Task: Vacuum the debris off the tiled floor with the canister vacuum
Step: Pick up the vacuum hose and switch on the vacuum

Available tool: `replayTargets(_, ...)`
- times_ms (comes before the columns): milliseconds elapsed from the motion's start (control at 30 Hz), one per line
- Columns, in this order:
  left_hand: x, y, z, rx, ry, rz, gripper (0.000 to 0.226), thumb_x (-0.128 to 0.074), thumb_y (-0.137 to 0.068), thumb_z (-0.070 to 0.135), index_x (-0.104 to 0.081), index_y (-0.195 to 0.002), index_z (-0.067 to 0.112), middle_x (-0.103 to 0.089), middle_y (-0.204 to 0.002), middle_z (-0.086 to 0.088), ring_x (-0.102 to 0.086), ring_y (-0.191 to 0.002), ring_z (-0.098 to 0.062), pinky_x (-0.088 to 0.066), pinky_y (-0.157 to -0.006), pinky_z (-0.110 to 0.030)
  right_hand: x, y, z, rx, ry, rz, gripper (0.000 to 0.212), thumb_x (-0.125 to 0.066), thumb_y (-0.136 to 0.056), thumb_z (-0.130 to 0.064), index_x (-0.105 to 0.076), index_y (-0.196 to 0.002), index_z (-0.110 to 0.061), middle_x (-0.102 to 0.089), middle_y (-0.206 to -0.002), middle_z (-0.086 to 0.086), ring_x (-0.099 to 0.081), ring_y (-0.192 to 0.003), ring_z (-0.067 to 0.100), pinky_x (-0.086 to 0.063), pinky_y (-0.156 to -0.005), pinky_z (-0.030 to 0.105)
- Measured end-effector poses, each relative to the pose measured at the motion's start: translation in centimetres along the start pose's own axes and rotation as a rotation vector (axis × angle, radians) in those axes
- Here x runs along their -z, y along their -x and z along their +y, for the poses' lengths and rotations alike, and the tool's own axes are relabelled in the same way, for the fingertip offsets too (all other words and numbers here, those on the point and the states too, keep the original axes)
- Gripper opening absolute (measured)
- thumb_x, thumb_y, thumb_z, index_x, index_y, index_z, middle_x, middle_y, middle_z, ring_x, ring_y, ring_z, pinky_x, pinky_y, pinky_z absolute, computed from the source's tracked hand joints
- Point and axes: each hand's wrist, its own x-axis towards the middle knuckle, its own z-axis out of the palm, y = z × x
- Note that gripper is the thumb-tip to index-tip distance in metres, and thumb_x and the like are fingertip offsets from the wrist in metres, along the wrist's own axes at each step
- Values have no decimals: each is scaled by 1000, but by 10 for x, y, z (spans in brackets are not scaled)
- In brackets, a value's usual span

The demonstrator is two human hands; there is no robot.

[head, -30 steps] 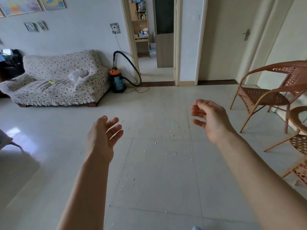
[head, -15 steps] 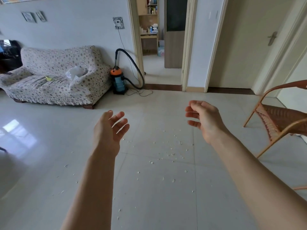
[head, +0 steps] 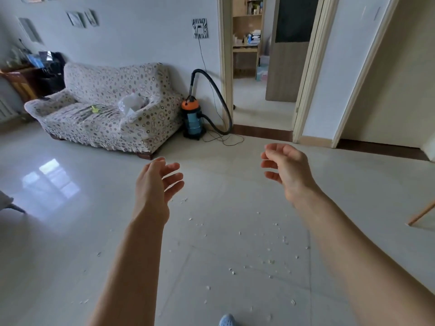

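Tiled floor (head: 247, 175) fills the room, pale and glossy, no worktop anywhere. Patterned sofa (head: 110, 109) sits far ahead-left of both hands. Canister vacuum (head: 193, 118), orange lid on a blue body, stands beyond the hands against the wall, just beside the sofa's arm, hose (head: 217, 95) looping up and back down, thin cord (head: 226, 138) lying loose on the tiles before it. Debris (head: 270, 252), small white flecks, is scattered under and behind the hands, mostly beneath the right forearm. Likely risks: feet treading flecks outward on the walk over, or snagging that slack cord and tipping the canister. Left hand (head: 155, 187): fingers spread, grip empty, touching nothing. Right hand (head: 288, 169): fingers loosely curled but apart, also empty. Both well short of the vacuum.
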Motion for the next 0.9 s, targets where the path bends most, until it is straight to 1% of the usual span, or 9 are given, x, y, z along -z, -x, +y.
replayTargets(100,-20,-73,30,-64,6,-5,17,-48,-96,21,-63,-104,20,-73,-75,1,-67,-62,-14,-56,-63,-29,-39,-72,-17,59,4,5,11,-60,-95,-9,-64,-96,-19,-69,-91,3,-66,-78,14,-52,-65,29)
replayTargets(233,-48,-155,66,-106,50,2,16,-48,-96,19,-62,-104,19,-70,-80,-1,-65,-65,-16,-56,-64,-28,-86,-157,-42,159,0,-11,11,-59,-94,-7,-63,-94,-17,-67,-91,2,-63,-73,10,-48,-54,19)
replayTargets(400,-84,-237,91,-115,109,-23,13,-48,-97,19,-56,-106,16,-68,-77,-1,-62,-63,-15,-54,-67,-28,-127,-249,-53,192,3,-26,14,-60,-93,-7,-65,-91,-20,-66,-86,0,-63,-73,9,-49,-53,16)
replayTargets(500,-95,-278,94,-139,111,-27,15,-47,-97,20,-56,-108,17,-68,-77,1,-63,-63,-14,-54,-68,-27,-145,-299,-49,204,-2,-39,13,-62,-94,-11,-65,-88,-22,-67,-85,-1,-64,-73,8,-50,-55,17)
replayTargets(667,-125,-353,88,-147,108,32,14,-47,-97,20,-58,-105,17,-68,-78,0,-62,-65,-15,-54,-72,-29,-170,-396,-34,204,-16,-54,14,-63,-93,-11,-67,-87,-23,-66,-80,-4,-64,-73,7,-52,-55,18)
replayTargets(800,-172,-423,79,-142,86,54,15,-47,-98,19,-60,-105,17,-68,-79,-1,-62,-62,-15,-53,-69,-30,-181,-485,-25,204,-18,-78,13,-65,-93,-12,-67,-89,-23,-66,-81,-5,-64,-76,8,-52,-56,18)
replayTargets(900,-228,-489,78,-133,88,43,15,-47,-98,19,-60,-107,17,-68,-80,-2,-62,-64,-16,-54,-69,-30,-189,-564,-25,199,-1,-92,14,-64,-92,-9,-67,-88,-22,-65,-80,-3,-63,-72,7,-51,-55,18)
